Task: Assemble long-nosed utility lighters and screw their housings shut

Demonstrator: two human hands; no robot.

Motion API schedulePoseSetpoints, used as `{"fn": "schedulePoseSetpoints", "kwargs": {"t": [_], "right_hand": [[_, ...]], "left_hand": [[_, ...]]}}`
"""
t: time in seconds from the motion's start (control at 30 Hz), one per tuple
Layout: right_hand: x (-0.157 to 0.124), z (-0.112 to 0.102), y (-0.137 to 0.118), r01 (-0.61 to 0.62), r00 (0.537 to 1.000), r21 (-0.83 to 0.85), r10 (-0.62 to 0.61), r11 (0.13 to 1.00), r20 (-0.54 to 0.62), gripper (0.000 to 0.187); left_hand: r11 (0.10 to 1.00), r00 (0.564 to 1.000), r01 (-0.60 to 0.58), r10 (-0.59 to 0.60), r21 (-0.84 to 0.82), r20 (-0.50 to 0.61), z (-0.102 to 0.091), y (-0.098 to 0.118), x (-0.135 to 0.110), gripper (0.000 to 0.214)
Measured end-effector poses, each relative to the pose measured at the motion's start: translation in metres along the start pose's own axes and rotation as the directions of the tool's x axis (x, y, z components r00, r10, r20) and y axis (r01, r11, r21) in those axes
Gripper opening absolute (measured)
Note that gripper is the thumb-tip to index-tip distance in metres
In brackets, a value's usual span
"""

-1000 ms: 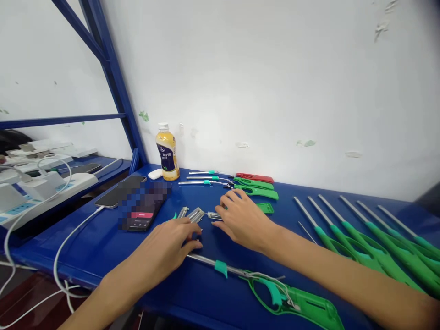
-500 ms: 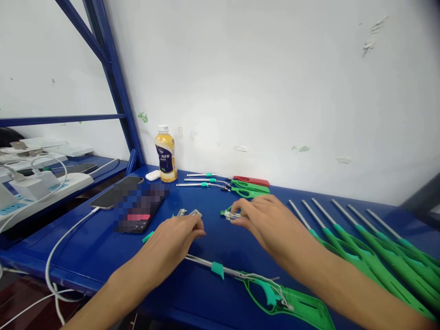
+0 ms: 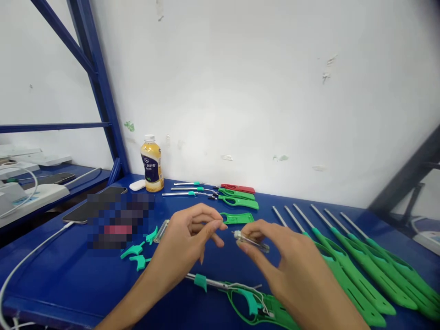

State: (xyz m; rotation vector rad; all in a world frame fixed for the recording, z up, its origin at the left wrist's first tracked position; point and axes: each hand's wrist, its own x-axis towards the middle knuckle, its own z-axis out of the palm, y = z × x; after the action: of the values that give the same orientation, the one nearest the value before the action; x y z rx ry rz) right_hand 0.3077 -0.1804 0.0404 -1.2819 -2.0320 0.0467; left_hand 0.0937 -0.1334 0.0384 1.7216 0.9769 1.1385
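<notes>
My right hand (image 3: 285, 266) is raised over the blue table (image 3: 68, 284), its fingers pinched on a small clear tube with a metal tip (image 3: 252, 242). Beside it my left hand (image 3: 187, 243) is also lifted, thumb and forefinger pinched together close to the tube's tip; whether anything sits between them I cannot make out. Below the hands lies an open green lighter shell with a metal rod and a teal trigger (image 3: 254, 302). Teal plastic triggers (image 3: 137, 254) and another clear tube (image 3: 161, 230) lie left of my left hand.
A row of long green lighters (image 3: 347, 256) lies at the right. Three more, one red, lie by the wall (image 3: 223, 191), with a loose green piece (image 3: 237, 217) in front. A yellow drink bottle (image 3: 151, 162), a white earbud case (image 3: 137, 184) and phones (image 3: 92, 208) are at the left.
Both hands have lifted off the table and come together. My right hand picked up the clear tube. The view has shifted to the right.
</notes>
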Motion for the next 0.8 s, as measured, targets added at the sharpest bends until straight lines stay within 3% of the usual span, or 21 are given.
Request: {"fn": "schedulePoseSetpoints", "kwargs": {"t": [0.17, 0.4, 0.8], "right_hand": [[0.007, 0.005, -0.005, -0.047, 0.998, 0.119, 0.052, 0.992, -0.036, 0.007], [0.009, 0.014, -0.004, -0.065, 0.997, 0.166, 0.069, 0.984, -0.016, 0.012], [0.011, 0.006, -0.011, -0.098, 0.995, 0.198, 0.093, 0.975, 0.035, 0.017]], "left_hand": [[0.992, 0.999, 0.024, -0.019, -0.121, 0.035, -0.003, -0.001, 0.000, 0.033], [0.987, 1.000, -0.005, 0.007, -0.162, 0.010, 0.000, -0.002, 0.000, 0.025], [0.988, 0.999, -0.018, 0.010, -0.154, -0.049, 0.002, 0.000, -0.001, 0.029]]}}
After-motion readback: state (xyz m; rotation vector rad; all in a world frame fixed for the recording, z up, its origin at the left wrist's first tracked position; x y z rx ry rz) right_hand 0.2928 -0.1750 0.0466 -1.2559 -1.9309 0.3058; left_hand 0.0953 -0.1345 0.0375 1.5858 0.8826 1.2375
